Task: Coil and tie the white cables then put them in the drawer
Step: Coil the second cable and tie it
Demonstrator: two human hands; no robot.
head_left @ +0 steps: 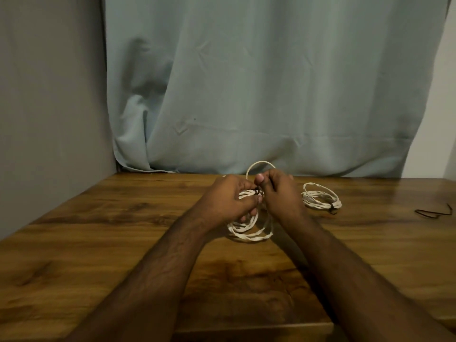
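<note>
Both hands, left (229, 201) and right (276, 193), pinch the coil (249, 230) above the bench (98, 230), apparently fastening a tie (256, 192). Keep loops bunched; cinch tight.

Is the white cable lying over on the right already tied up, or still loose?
Tied. The coiled cable lies in neat loops on the table, with a dark tie cinched round its strands. No hand touches it.

Both hands hide the middle of the held cable coil (249, 230)
</note>
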